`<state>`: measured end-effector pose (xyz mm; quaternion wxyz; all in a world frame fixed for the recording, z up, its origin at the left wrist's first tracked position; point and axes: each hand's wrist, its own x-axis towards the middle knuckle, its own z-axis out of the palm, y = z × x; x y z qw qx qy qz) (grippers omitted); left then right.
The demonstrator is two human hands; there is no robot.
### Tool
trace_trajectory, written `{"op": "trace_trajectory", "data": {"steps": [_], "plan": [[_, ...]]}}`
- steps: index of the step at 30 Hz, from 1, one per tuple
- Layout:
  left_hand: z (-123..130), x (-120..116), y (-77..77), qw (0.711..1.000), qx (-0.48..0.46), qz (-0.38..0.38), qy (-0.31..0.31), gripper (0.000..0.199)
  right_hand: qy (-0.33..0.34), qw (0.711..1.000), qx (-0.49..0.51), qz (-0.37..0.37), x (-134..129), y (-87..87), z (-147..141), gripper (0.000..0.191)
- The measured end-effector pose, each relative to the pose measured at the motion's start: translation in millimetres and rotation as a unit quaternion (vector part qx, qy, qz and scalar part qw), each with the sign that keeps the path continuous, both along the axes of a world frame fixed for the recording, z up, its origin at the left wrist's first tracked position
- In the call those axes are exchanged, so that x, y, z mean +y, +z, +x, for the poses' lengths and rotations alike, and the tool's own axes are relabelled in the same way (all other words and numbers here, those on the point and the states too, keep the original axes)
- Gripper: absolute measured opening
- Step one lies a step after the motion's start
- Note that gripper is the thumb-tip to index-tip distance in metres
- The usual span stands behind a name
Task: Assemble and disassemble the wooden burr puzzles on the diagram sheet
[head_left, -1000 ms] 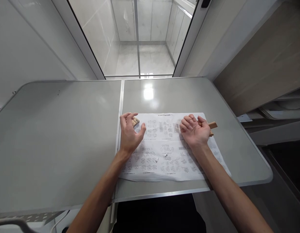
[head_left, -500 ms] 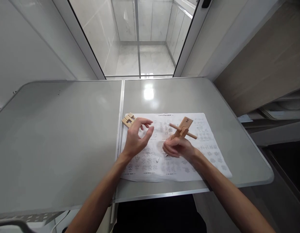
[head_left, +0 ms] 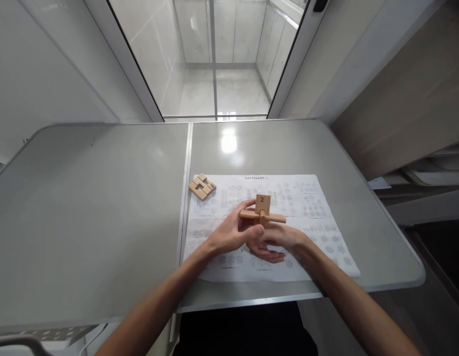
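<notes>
A wooden puzzle of crossed pieces, marked with a 2 on its upright flat piece, is held up over the printed sheet. My left hand grips it from the left, fingers behind and thumb in front. Under and to the right of the puzzle is my right hand, palm up with its fingers loosely extended; its contact with the lower end of the puzzle is partly hidden. Flat wooden pieces marked with a 3 lie together at the sheet's upper left corner.
The grey folding table has a metal seam left of the sheet. Beyond its far edge is a glass door. A shelf with papers stands at the right.
My left hand has moved right and taken hold of the wooden puzzle. The puzzle has shifted left, down and turned more upright. My right hand has loosened its fingers.
</notes>
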<state>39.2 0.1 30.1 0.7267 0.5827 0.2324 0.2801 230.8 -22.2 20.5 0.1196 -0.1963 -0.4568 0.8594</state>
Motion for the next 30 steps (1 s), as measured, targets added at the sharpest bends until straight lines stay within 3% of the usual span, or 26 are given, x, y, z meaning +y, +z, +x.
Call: {"op": "trace_trajectory", "data": {"steps": [4,8,14,24,27,30], "plan": [[0.9,0.3,3.2,0.999,0.002,-0.018,0.027,0.073,-0.037,0.998,-0.002,0.043,0.3,4.7,-5.4,0.042],[-3.2,4.8,5.6,0.996,0.017,-0.003,0.09,0.074,-0.12,0.988,-0.012,0.095,3.0,5.5,-9.2,0.047],[-7.5,11.2,4.9,0.99,-0.02,0.019,0.139,0.076,-0.284,0.94,-0.021,0.188,2.9,11.2,-8.7,0.043],[-8.6,13.1,1.8,0.988,-0.042,0.062,0.132,0.079,-0.291,0.927,-0.071,0.224,0.4,11.9,-9.6,0.06],[-9.7,12.3,1.8,0.987,-0.045,0.077,0.134,0.078,-0.299,0.92,-0.073,0.242,0.0,12.3,-10.3,0.057],[-11.4,11.7,2.6,0.982,-0.023,0.106,0.152,0.078,-0.344,0.903,-0.093,0.24,-0.6,10.5,-10.7,0.042]]}}
